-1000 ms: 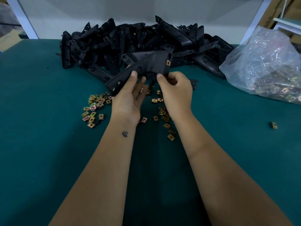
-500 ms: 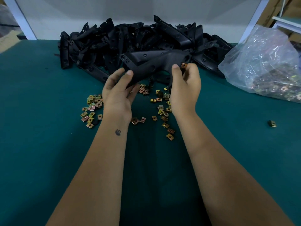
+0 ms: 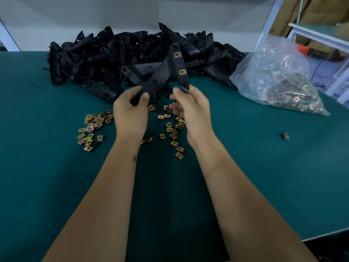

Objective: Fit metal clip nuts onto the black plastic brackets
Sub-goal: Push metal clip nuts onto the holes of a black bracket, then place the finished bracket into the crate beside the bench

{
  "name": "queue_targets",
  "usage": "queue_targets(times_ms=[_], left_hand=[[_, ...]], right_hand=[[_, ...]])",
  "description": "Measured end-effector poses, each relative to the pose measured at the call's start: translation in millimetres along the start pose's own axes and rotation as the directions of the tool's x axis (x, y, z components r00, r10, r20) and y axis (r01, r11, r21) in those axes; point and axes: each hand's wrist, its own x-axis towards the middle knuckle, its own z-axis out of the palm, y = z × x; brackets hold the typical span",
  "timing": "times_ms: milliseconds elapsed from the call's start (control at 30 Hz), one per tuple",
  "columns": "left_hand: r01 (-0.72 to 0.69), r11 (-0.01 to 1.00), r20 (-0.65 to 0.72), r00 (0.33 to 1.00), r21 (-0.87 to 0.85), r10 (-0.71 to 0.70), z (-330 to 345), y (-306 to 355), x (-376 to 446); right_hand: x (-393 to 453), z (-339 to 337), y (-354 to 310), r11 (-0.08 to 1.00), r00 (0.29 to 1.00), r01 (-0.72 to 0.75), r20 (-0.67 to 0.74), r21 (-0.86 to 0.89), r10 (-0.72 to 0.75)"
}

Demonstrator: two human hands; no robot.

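My left hand (image 3: 130,112) grips the lower end of a black plastic bracket (image 3: 160,76) and holds it up over the green table (image 3: 47,186). Its upright arm carries two fitted brass-coloured clip nuts (image 3: 177,54), one above the other. My right hand (image 3: 190,108) is motion-blurred just under the arm's lower tip, fingers loosely curled, nothing seen in them. Loose clip nuts (image 3: 94,127) lie scattered on the table under and beside both hands.
A big pile of black brackets (image 3: 113,53) fills the back of the table. A clear plastic bag of nuts (image 3: 279,78) lies at the right, with one stray nut (image 3: 285,135) nearer. A white shelf frame (image 3: 321,38) stands beyond the table's right edge.
The bracket has turned from lying across to standing upright, with two nuts now showing on its arm. My right hand has come off its end and dropped lower.
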Motion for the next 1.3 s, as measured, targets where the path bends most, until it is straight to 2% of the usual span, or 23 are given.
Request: queue_targets(times_ms=[133,233,300,367,533,733,867,1000,1133,1233,1300], left_hand=[[0.018,0.987,0.102,0.995,-0.162,-0.002,17,14,-15],[0.002,0.983,0.235,0.971,-0.181,0.041,36,30,-31],[0.01,0.988,0.312,0.949,-0.155,0.04,50,41,-41],[-0.012,0.995,0.386,0.921,-0.102,0.05,68,52,-52],[-0.226,0.973,0.519,0.837,0.04,0.173,123,80,-91],[-0.104,0.99,0.656,0.742,-0.09,0.138,193,115,-173],[-0.085,0.987,0.742,0.652,-0.134,0.157,236,128,-244],[-0.128,0.986,0.841,0.518,-0.102,0.154,267,127,-313],[-0.109,0.988,0.931,0.336,-0.108,0.139,280,123,-366],[-0.135,0.984,0.983,0.128,-0.118,0.135,282,126,-392],[-0.104,0.989,0.994,-0.024,-0.108,0.106,281,127,-404]], right_hand=[[-11,-4,-2,0.998,1.0,-0.026,-0.015,0.057,0.027],[-16,-19,-11,0.995,0.989,0.089,-0.12,0.038,-0.084],[-17,-33,-15,0.991,0.965,0.137,-0.223,-0.015,-0.136],[-18,-49,-20,0.992,0.942,0.127,-0.311,-0.018,-0.126],[-27,-104,-32,0.995,0.881,0.092,-0.468,0.029,-0.068],[-61,-202,-60,0.985,0.75,0.171,-0.645,-0.02,-0.143],[-103,-274,-71,0.992,0.643,0.098,-0.756,-0.082,-0.126],[-159,-340,-73,0.978,0.548,-0.122,-0.833,-0.17,-0.076],[-213,-386,-76,0.913,0.482,-0.294,-0.869,-0.284,-0.115],[-243,-415,-85,0.839,0.395,-0.431,-0.906,-0.332,-0.156],[-259,-435,-88,0.784,0.285,-0.544,-0.944,-0.3,-0.163]])
